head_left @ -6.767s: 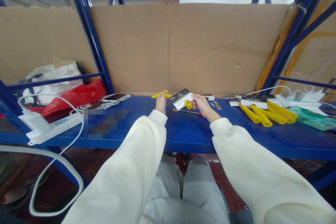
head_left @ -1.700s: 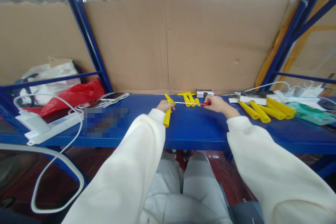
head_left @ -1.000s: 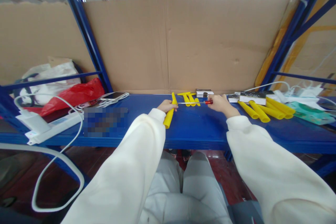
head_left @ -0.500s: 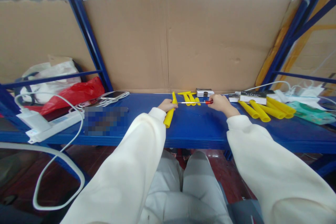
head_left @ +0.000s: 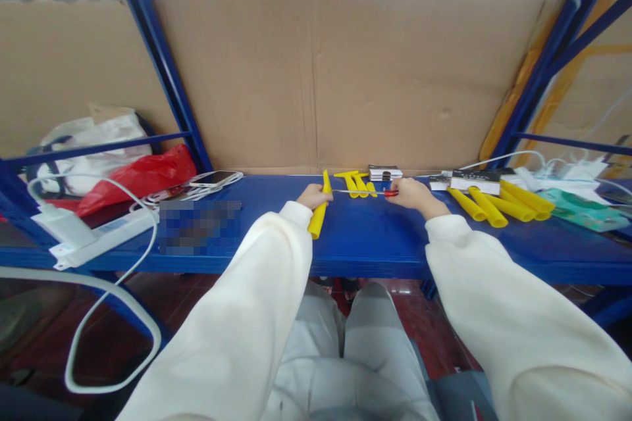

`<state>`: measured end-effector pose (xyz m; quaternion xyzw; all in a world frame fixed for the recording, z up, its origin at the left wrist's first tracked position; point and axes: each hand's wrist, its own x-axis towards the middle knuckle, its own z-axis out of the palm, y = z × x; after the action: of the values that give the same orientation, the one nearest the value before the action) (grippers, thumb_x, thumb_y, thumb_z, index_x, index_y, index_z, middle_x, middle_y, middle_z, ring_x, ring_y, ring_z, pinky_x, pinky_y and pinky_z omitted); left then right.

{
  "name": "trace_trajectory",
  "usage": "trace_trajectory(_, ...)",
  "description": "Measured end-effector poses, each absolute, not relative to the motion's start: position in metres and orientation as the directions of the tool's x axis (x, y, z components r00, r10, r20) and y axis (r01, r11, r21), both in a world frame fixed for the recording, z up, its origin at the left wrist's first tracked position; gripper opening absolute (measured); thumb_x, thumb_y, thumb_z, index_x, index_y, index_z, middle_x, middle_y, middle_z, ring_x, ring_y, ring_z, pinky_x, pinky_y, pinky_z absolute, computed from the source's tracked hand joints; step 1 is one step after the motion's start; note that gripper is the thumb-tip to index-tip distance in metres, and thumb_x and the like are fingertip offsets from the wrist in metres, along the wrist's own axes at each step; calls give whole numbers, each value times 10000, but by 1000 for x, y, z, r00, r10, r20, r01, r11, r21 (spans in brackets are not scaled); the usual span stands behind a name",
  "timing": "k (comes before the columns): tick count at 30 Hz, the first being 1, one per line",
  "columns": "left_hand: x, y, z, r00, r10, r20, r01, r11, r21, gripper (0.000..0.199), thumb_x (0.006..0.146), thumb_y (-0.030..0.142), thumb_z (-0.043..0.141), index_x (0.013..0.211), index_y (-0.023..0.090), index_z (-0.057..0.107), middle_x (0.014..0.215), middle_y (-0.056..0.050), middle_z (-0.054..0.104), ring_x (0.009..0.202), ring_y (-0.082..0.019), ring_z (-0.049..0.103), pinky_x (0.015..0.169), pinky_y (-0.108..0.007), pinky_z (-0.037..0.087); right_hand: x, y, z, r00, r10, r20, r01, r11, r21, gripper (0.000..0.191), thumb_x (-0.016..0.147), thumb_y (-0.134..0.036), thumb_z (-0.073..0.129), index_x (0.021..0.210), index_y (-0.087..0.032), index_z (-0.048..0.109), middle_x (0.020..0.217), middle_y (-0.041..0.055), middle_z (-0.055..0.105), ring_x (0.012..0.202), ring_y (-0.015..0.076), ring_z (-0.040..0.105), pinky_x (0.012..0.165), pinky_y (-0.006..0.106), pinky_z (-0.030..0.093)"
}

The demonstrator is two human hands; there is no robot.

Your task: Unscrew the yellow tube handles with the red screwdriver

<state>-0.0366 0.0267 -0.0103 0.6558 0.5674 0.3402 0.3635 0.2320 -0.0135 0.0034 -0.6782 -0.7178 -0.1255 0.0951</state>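
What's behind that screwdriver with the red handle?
Behind the screwdriver are some yellow tubes on the blue table, then tall cardboard. The right hand covers part of the red handle, so what's behind that hand can't be seen.

So we've got a long yellow piece gripped at a tilt in our left hand, and our right hand is holding a red-handled tool, its thin metal shaft reaching over to that piece. Between our hands, slightly farther back, sit some more yellow pieces. Bunch of yellow tubes right of our right hand, phone well left of our left.
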Motion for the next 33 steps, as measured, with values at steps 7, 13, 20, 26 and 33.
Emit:
trace_trajectory(7,-35,25,-10,142,990,26,504,-95,858,183,731,40,678,616,156,596,477,41,550,488,-121,567,540,-218,449,231,-13,3,-36,950,310,998,21,54,267,845,-300,569,1050,-208,713,1006,118,776,996,295,698,891,383,425)
trace_trajectory(13,-35,24,-10,150,988,33,485,-102,868,201,731,30,666,605,161,581,461,44,541,470,-117,555,531,-216,442,233,-10,2,-23,951,309,998,6,56,237,818,-286,595,1015,-208,702,1021,118,770,995,295,693,887,386,418)
trace_trajectory(20,-34,23,-9,140,989,42,474,-104,874,181,723,40,674,620,160,586,461,47,546,475,-111,561,516,-201,434,232,-14,3,-2,948,319,999,-13,45,210,857,-314,604,1025,-210,673,988,127,769,961,293,706,822,353,439)
trace_trajectory(26,-36,23,-8,116,992,44,498,-97,862,121,722,54,677,660,147,630,478,36,563,498,-127,581,535,-212,455,230,-16,4,-30,957,288,1000,27,14,247,855,-332,608,1061,-222,688,1046,111,778,1004,289,707,829,342,461)
trace_trajectory(33,-36,23,-7,107,993,49,494,-95,864,122,700,51,699,653,144,636,476,39,558,481,-121,567,523,-211,444,231,-12,3,-25,960,279,1000,25,7,250,825,-274,580,1019,-226,729,1062,102,781,1039,299,697,901,386,446)
